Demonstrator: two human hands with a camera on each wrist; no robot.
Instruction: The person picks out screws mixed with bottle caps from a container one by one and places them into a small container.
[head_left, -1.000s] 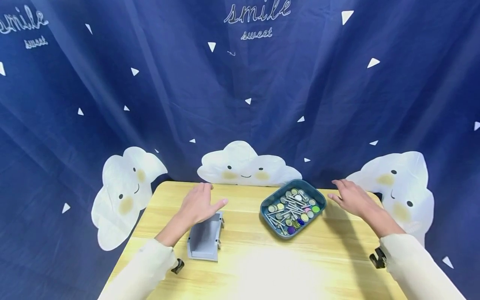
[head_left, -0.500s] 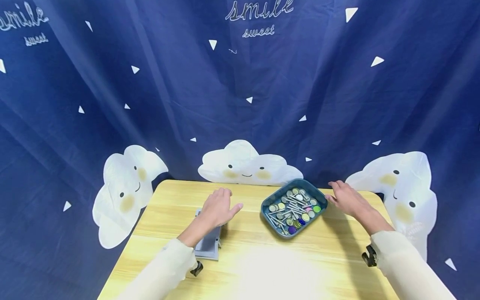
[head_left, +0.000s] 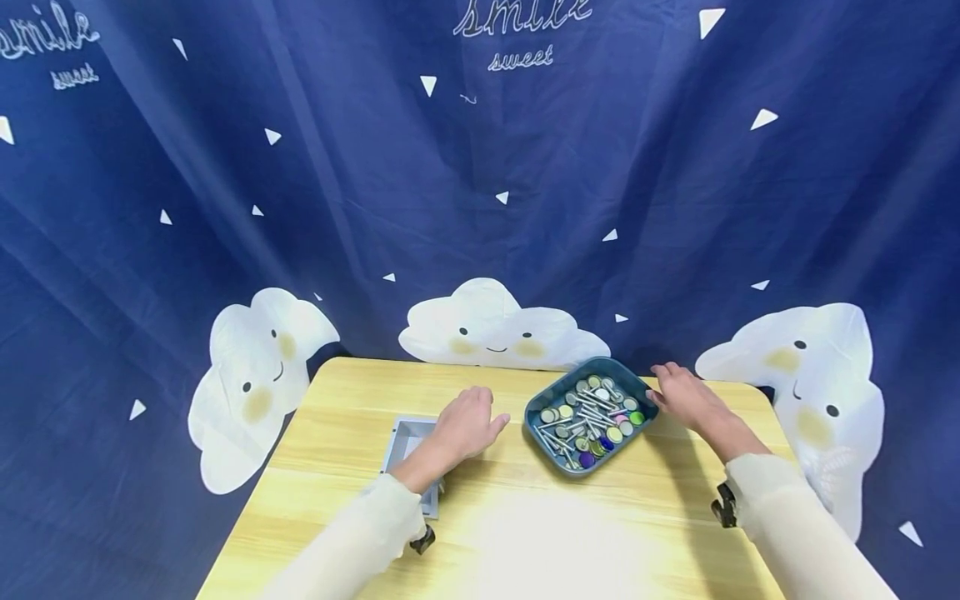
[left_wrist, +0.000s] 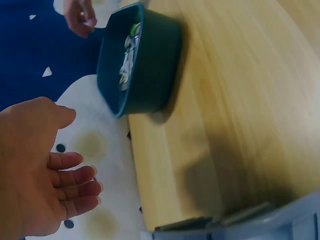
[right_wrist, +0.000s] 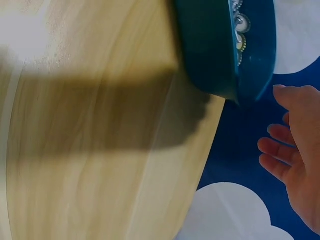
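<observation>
A dark teal plastic bin [head_left: 551, 466] on the table holds bottle caps [head_left: 615, 434] in several colours and silver nail- or bolt-like rods [head_left: 594, 410]. My left hand [head_left: 468, 423] hovers left of the bin, over the right side of a grey tray [head_left: 400, 442]; its fingers are relaxed and grasp nothing in the left wrist view. Part of the tray is hidden by that hand and forearm. At the bin's right end is my right hand [head_left: 684, 398], fingers loosely bent, holding nothing. Its thumb tip lies close to the rim; whether they touch, I cannot tell.
The light wooden table [head_left: 345, 400] ends at the back against a dark blue curtain [head_left: 360, 167] printed with white clouds. The bin stands near that back edge. A bright glare lies on the table's front middle.
My left hand has moved right, off the grey tray's far end and closer to the bin. My right hand has shifted slightly left to the bin's right end. The bin stays in place.
</observation>
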